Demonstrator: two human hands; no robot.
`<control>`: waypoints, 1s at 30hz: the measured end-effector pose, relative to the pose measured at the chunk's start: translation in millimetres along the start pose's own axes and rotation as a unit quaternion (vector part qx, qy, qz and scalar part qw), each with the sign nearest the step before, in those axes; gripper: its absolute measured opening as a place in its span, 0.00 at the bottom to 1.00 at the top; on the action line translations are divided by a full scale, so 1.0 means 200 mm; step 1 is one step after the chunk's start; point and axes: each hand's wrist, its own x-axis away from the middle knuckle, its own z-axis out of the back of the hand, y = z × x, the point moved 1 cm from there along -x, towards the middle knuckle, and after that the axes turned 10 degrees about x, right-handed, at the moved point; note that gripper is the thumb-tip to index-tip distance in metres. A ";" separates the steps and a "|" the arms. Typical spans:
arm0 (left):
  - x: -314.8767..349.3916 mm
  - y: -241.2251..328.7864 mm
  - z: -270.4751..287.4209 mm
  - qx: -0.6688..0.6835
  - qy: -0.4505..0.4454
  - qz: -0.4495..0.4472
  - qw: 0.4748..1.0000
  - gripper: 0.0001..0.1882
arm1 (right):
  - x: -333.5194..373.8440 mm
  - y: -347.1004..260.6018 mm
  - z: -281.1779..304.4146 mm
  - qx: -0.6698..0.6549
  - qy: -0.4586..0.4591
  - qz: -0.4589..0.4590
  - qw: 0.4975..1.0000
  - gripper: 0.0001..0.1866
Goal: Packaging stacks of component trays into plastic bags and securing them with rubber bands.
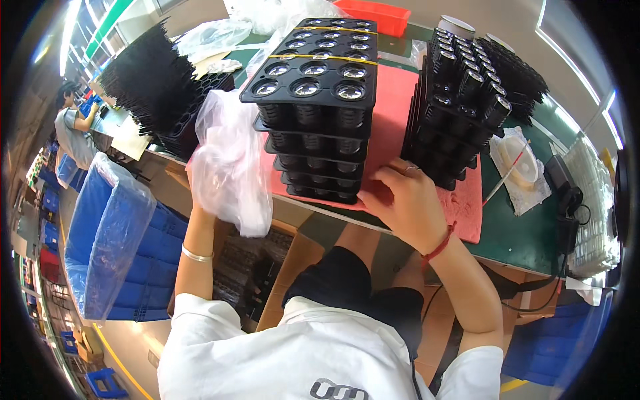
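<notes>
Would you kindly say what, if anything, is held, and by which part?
The left hand apparently holds a bag, gripped part hidden. The right hand is at the bottom of the stack; whether it grips is unclear.

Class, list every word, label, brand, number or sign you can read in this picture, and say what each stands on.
None can be read.
White shirt: dark looped mark, cut off by the lower edge; no letters can be made out.
Black tray stack, plastic bag: no print that I can make out.
Distant blue bins at left: too small and blurred to tell.
</notes>
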 end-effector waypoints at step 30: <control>-0.03 0.20 -0.03 0.088 0.100 -0.060 0.989 0.24 | -0.09 -0.15 -0.10 0.161 0.021 0.170 0.972 0.17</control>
